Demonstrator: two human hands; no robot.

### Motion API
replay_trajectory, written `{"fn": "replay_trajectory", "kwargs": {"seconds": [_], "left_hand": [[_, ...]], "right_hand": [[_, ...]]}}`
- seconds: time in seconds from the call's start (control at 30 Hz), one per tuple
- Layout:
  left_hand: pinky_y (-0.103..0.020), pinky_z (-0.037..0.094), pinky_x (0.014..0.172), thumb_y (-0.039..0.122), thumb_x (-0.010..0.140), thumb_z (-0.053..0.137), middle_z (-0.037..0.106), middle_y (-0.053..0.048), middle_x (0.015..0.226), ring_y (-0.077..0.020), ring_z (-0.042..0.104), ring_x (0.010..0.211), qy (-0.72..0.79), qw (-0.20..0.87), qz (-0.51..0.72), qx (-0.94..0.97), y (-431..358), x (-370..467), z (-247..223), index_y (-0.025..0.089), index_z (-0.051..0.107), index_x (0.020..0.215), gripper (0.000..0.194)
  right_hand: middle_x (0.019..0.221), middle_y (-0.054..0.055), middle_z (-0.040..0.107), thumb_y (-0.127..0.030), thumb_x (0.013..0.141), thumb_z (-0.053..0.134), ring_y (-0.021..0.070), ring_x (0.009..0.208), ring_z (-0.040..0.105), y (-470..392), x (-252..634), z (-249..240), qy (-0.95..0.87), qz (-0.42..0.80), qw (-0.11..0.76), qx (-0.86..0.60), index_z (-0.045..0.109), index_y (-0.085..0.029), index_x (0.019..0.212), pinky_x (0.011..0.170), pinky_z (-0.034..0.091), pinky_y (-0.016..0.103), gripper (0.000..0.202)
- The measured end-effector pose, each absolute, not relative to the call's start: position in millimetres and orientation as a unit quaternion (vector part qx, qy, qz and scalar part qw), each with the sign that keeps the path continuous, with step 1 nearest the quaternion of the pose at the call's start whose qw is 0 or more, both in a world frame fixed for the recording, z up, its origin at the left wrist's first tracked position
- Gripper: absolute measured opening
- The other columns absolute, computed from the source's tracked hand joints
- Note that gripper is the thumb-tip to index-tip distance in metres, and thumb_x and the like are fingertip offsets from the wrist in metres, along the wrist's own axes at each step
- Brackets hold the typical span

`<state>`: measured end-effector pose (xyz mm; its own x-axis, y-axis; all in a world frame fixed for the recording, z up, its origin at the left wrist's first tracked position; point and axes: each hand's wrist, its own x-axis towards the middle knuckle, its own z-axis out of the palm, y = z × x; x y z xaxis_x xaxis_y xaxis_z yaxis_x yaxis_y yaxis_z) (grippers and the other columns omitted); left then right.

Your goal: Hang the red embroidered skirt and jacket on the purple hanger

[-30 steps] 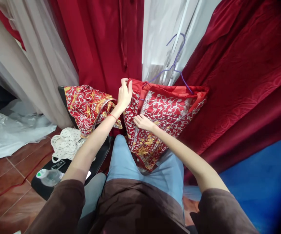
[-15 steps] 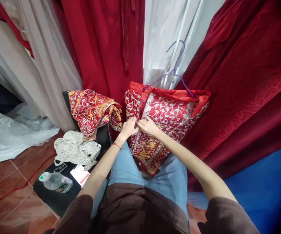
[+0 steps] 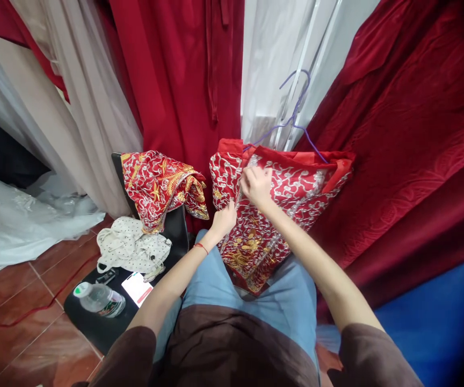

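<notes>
A red garment (image 3: 296, 185) with silver and gold embroidery hangs from a purple wire hanger (image 3: 294, 115) in front of my knees. Its upper edge is plain red, like a waistband. My left hand (image 3: 224, 219) is closed on the garment at a lengthwise seam left of its middle. Higher on the same seam, just below the top edge, my right hand (image 3: 256, 184) is closed with bent fingers. What exactly lies between its fingertips is hidden. A second red embroidered garment (image 3: 161, 185) is draped over the back of a black chair (image 3: 178, 231) to the left.
On the chair seat lie a white dotted cloth item (image 3: 129, 244), a phone with a lit screen (image 3: 137, 288), a small dark object (image 3: 106, 277) and a clear bottle (image 3: 100, 301). Dark red drapes (image 3: 413, 140) and pale fabric (image 3: 91, 107) hang around. Tiled floor (image 3: 34, 322) shows left.
My right hand has moved up along the seam, away from my left hand, which stays low on it. The gap at the seam's top has narrowed. The view has shifted slightly.
</notes>
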<state>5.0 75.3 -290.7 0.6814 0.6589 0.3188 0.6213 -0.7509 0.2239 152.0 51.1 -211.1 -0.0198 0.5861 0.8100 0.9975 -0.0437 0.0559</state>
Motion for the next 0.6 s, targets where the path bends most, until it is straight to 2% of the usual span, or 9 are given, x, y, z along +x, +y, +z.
{"fn": "replay_trajectory", "kwargs": {"seconds": [0.17,0.33,0.43,0.53,0.6], "left_hand": [[-0.029,0.054,0.072,0.028,0.104,0.026,0.073,-0.019,0.103,-0.0258,0.075,0.095,0.363,0.052,0.194,0.91,69,4,-295,0.011,0.05,0.127,0.037],[-0.027,0.053,0.072,0.026,0.104,0.025,0.073,-0.017,0.1,-0.024,0.074,0.096,0.349,0.052,0.19,0.916,67,8,-295,0.012,0.051,0.123,0.034],[-0.027,0.053,0.072,0.024,0.104,0.026,0.072,-0.017,0.1,-0.0244,0.074,0.097,0.35,0.05,0.193,0.915,68,9,-296,0.012,0.052,0.119,0.032],[-0.028,0.052,0.072,0.026,0.105,0.026,0.071,-0.017,0.105,-0.0251,0.073,0.099,0.354,0.056,0.202,0.912,71,12,-299,0.013,0.052,0.118,0.031],[-0.028,0.052,0.072,0.027,0.105,0.025,0.071,-0.017,0.107,-0.0253,0.073,0.1,0.358,0.062,0.208,0.908,71,16,-301,0.013,0.052,0.118,0.033]], "right_hand": [[0.106,0.014,0.062,-0.022,0.097,0.035,0.0313,0.1,0.052,57,158,-163,-0.634,-0.353,0.249,-0.641,0.062,-0.021,0.116,0.09,0.034,0.05,0.033],[0.106,0.016,0.061,-0.018,0.095,0.033,0.0336,0.103,0.05,59,164,-145,-0.609,-0.378,0.263,-0.646,0.061,-0.019,0.117,0.09,0.036,0.055,0.035],[0.115,0.019,0.06,-0.017,0.094,0.034,0.0364,0.107,0.05,57,166,-137,-0.638,-0.375,0.234,-0.63,0.06,-0.017,0.118,0.091,0.036,0.059,0.035],[0.129,0.023,0.057,-0.024,0.096,0.037,0.0397,0.12,0.047,55,164,-121,-0.648,-0.379,0.207,-0.627,0.059,-0.013,0.122,0.098,0.033,0.062,0.036],[0.128,0.024,0.059,-0.031,0.098,0.035,0.0401,0.124,0.048,57,160,-106,-0.63,-0.365,0.194,-0.658,0.059,-0.01,0.123,0.104,0.029,0.064,0.04]]}}
